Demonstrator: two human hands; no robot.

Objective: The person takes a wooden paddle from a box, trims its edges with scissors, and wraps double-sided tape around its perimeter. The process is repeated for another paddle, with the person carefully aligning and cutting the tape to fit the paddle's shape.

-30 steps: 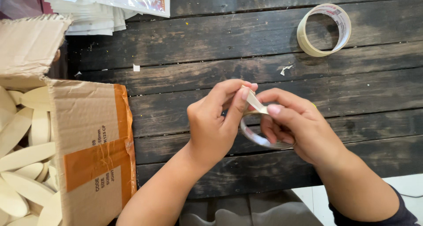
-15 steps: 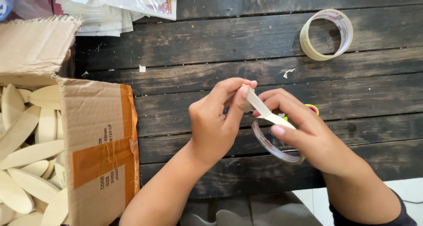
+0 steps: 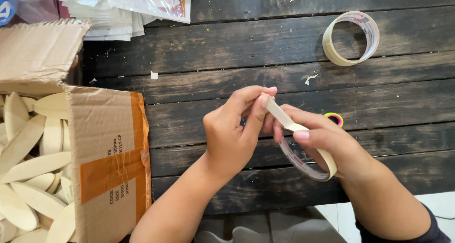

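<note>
Both hands work over the dark wooden counter (image 3: 237,58), close together above its near planks. The left hand (image 3: 234,134) pinches the free end of a cream tape strip (image 3: 279,115) between thumb and forefinger, fingers clenched on it. The right hand (image 3: 327,146) grasps the tape roll (image 3: 308,160), its fingers passed through the ring, with the thumb pressing on the strip where it leaves the roll. The strip runs taut between the two hands, tilted up toward the left hand. Just behind the right hand, a small pink and yellow-green round thing (image 3: 335,118) lies on the counter, mostly hidden.

At the left edge stands an open cardboard box (image 3: 106,153), its flaps folded outward. It is filled with pale, flat, oval wooden pieces (image 3: 28,167), heaped loosely and overlapping. The flap facing the hands bears a band of orange-brown packing tape and some dark printed lettering near its lower edge.

At the far left of the counter lies a stack of flat white packets (image 3: 128,8), the topmost clear-fronted with a reddish printed patch. A blue item (image 3: 7,11) shows at the top left corner, cut off by the picture's edge.

A second roll of cream tape (image 3: 350,38) lies at the far right, well apart from the hands, with printing on its inner core. Small white scraps (image 3: 310,78) dot the planks between.
</note>
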